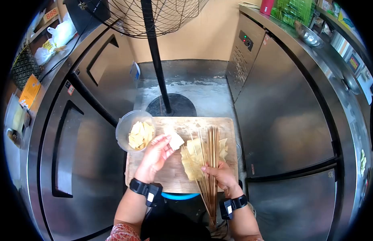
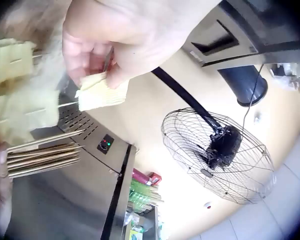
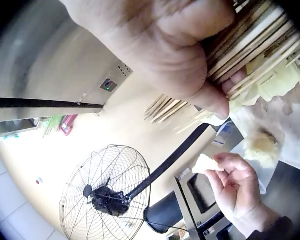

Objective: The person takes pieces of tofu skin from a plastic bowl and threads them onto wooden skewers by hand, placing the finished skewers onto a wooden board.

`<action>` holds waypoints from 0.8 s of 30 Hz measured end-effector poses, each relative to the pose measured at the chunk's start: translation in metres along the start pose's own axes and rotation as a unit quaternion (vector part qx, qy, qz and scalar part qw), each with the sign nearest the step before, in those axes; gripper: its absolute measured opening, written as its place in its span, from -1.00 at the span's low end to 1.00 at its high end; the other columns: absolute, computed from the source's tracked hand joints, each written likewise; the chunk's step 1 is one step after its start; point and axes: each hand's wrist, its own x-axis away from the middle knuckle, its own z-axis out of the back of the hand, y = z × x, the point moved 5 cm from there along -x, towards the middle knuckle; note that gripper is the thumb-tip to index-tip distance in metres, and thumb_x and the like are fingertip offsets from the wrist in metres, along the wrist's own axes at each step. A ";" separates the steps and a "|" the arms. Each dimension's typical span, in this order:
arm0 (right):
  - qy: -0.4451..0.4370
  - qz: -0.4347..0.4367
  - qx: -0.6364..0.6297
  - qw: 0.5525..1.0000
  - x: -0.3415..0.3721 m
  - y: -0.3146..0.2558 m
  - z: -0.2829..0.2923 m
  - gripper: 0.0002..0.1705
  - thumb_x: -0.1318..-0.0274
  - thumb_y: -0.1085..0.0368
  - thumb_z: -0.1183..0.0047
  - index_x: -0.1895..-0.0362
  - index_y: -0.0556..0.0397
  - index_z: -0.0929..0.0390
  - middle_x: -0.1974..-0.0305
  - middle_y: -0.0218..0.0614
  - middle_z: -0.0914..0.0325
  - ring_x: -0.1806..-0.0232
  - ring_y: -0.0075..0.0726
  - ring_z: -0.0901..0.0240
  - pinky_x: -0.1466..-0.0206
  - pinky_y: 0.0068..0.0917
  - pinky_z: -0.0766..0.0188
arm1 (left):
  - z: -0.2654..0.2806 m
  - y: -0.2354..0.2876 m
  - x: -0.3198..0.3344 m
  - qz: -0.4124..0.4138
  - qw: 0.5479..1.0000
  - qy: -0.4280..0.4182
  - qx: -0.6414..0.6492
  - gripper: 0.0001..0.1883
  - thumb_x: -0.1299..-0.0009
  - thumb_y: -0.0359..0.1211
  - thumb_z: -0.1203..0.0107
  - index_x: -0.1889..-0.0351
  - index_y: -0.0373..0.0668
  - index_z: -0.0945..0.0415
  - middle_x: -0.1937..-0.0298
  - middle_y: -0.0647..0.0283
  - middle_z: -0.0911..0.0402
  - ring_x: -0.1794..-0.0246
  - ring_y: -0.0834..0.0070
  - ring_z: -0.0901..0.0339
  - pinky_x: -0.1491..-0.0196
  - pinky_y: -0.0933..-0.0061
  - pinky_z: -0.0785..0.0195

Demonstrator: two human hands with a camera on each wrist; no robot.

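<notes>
My left hand pinches a pale yellow folded sheet of what looks like tofu skin between thumb and fingers. In the left wrist view, a thin skewer tip reaches the edge of this piece. My right hand grips a thick bundle of bamboo skewers, their points away from me. Several similar sheets, some threaded on skewers, lie beside and under the bundle, over the wooden board. Left of my left hand, a clear plastic tub holds more folded pieces.
Beyond the board stands a black fan on a round floor base. Steel cabinets flank me on the left and right. A blue rim shows under the board's near edge.
</notes>
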 end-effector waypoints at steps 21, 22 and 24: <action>0.010 0.021 0.064 0.998 -0.004 0.000 -0.017 -0.78 -0.05 0.41 -0.14 0.17 0.14 -0.54 0.32 -0.44 -0.57 0.35 -0.64 -0.43 0.27 -0.67 -0.36 | 0.026 -0.061 -0.043 0.049 0.976 0.092 0.193 -0.86 -0.33 -0.29 -0.11 0.33 -0.11 -0.42 0.47 0.38 -0.46 0.44 0.57 -0.46 0.41 0.70 -0.35; 0.009 0.013 0.067 0.998 -0.004 0.002 -0.017 -0.78 -0.05 0.41 -0.14 0.17 0.14 -0.54 0.32 -0.43 -0.57 0.34 -0.64 -0.43 0.26 -0.67 -0.37 | 0.024 -0.058 -0.041 0.059 0.974 0.083 0.205 -0.88 -0.33 -0.31 -0.11 0.33 -0.11 -0.42 0.46 0.38 -0.46 0.43 0.57 -0.46 0.39 0.69 -0.36; 0.007 -0.004 0.070 0.997 -0.006 0.007 -0.016 -0.78 -0.05 0.43 -0.12 0.16 0.15 -0.53 0.31 -0.43 -0.57 0.33 -0.63 -0.44 0.25 -0.66 -0.38 | 0.023 -0.056 -0.041 0.054 0.974 0.072 0.207 -0.91 -0.32 -0.37 -0.11 0.33 -0.11 -0.41 0.44 0.37 -0.48 0.41 0.57 -0.47 0.35 0.68 -0.39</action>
